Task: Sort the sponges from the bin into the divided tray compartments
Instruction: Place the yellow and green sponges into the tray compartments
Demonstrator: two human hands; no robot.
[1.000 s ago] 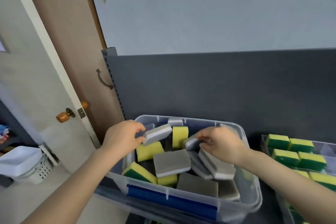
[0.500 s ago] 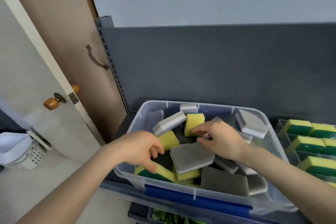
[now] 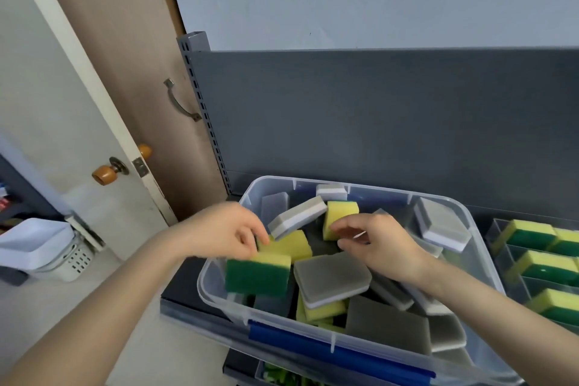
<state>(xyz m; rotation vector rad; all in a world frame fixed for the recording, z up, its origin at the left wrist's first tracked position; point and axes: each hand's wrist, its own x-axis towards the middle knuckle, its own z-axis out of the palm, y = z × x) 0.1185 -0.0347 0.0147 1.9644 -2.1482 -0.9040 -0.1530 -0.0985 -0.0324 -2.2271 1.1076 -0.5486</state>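
Observation:
A clear plastic bin [image 3: 372,189] with a blue latch holds several grey-and-white and yellow-and-green sponges. My left hand [image 3: 224,230] grips a green-and-yellow sponge [image 3: 258,276] by its yellow top, lifted at the bin's left wall. My right hand [image 3: 380,249] reaches into the bin's middle and pinches the lower edge of an upright yellow sponge [image 3: 340,216]. A grey sponge [image 3: 330,279] lies flat just below that hand. At the right edge stands the clear divided tray [image 3: 498,230], with green-and-yellow sponges [image 3: 529,233] in its compartments.
A dark grey shelf back panel [image 3: 376,119] rises behind the bin, with a slotted upright [image 3: 200,110] at its left. A door with an orange knob [image 3: 101,174] and a white basket [image 3: 47,247] are on the left.
My left hand let go of a grey sponge, dipped into the bin's near left corner and lifted out a green-and-yellow sponge. My right hand shifted onto the upright yellow sponge.

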